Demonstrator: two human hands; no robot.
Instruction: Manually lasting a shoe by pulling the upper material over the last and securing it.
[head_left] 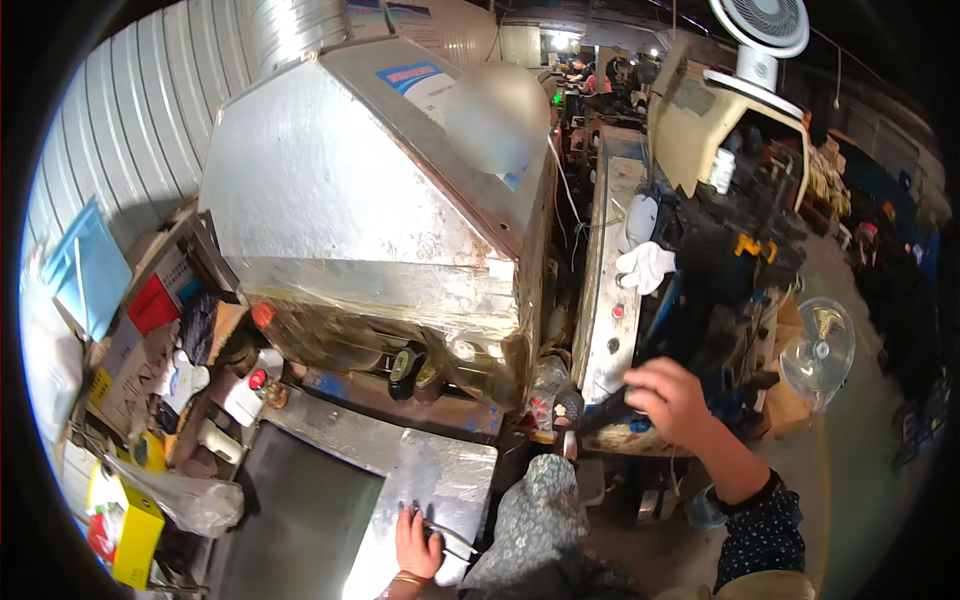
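My left hand (417,548) rests on a shiny metal plate (425,460) at the front of the machine bed, its fingers curled about a thin, two-pronged metal tool (452,538) that points to the right. To the right, my raised right hand (672,400) grips a long dark piece (606,420). That piece is blurred, so its kind cannot be told. Just left of its end is a small black item with a pale patch (568,407). Beside the plate lies a dark flat belt (295,500). Two dark shoe-like forms (405,372) stand at the hood's low opening.
A large metal hood (330,180) rises ahead. On the left are a cluttered shelf, a yellow box (135,525) and a plastic bag (200,500). At right stand a bench with white gloves (645,267), a standing fan (818,350) and a white fan (765,25) higher up.
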